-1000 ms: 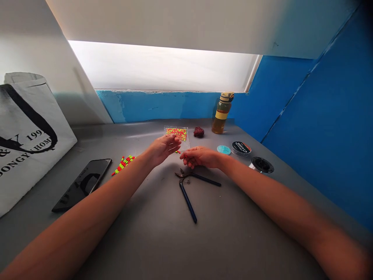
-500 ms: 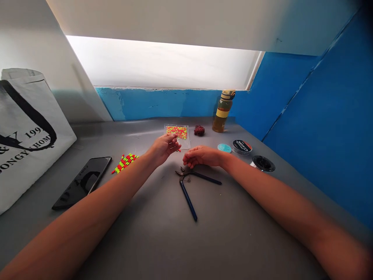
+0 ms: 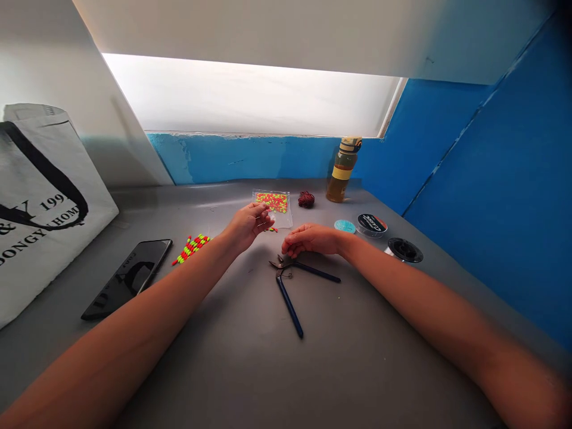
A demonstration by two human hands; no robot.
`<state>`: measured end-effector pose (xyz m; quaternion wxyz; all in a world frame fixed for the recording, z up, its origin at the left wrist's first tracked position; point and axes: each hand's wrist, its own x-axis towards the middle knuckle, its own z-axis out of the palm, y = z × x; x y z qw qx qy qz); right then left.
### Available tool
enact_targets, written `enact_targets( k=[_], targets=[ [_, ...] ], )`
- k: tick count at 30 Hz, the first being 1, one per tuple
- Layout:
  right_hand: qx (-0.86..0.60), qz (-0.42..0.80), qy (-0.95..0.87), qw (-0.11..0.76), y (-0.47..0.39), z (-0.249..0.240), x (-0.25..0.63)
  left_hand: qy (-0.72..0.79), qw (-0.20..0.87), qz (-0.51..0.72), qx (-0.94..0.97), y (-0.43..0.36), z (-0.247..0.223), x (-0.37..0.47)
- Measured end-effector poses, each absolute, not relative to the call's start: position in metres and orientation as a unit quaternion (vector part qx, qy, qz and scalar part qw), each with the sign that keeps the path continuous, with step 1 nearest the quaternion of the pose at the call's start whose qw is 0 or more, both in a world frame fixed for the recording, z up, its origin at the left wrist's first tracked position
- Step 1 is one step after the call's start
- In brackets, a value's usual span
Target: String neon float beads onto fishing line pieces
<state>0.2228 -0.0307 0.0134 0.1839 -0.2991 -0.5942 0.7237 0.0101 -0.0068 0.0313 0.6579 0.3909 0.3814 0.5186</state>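
My left hand [image 3: 251, 226] hovers over the grey table with thumb and forefinger pinched together; whatever they grip is too fine to make out. To its right, my right hand [image 3: 308, 239] is also closed, its fingertips curled together near the jaws of the pliers [image 3: 289, 305], and its contents are hidden. The pliers lie with their dark blue handles spread. Just behind my left fingers are a few red and yellow-green beads [image 3: 271, 229]. A clear bag of the same beads [image 3: 272, 202] lies farther back. Rows of beads strung together [image 3: 192, 248] rest left of my left wrist.
A phone [image 3: 129, 277] lies at the left, near a white cloth bag [image 3: 49, 226]. A dark red ball of cord [image 3: 306, 199] and a bottle [image 3: 342, 173] stand at the back. At the right are a light blue disc [image 3: 345, 226] and line spools [image 3: 372, 224], [image 3: 404, 249].
My left hand has shifted slightly left, and more of the loose beads behind its fingers show. My right hand stays almost in place.
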Motion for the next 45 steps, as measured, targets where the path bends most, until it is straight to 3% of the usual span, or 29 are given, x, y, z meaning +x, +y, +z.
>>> enact_targets(
  k=[18, 30, 38, 42, 45],
  targets=[
    [-0.287, 0.731, -0.595, 0.171, -0.029, 0.011, 0.225, 0.387, 0.656, 0.515, 0.394, -0.006, 0.032, 0.009],
    [-0.271, 0.696, -0.537, 0.392, -0.039, 0.033, 0.204, 0.314, 0.68, 0.395, 0.532, -0.022, 0.041, 0.019],
    [-0.372, 0.641, -0.541, 0.397, -0.035, 0.025, 0.207, 0.363, 0.614, 0.394, 0.579, -0.019, 0.035, 0.016],
    [-0.4, 0.628, -0.522, 0.417, -0.034, 0.019, 0.206, 0.423, 0.507, 0.434, 0.612, -0.011, 0.027, 0.008],
    [-0.439, 0.628, -0.487, 0.419, -0.031, 0.013, 0.206, 0.466, 0.246, 0.424, 0.737, -0.003, 0.011, -0.005]
  ],
)
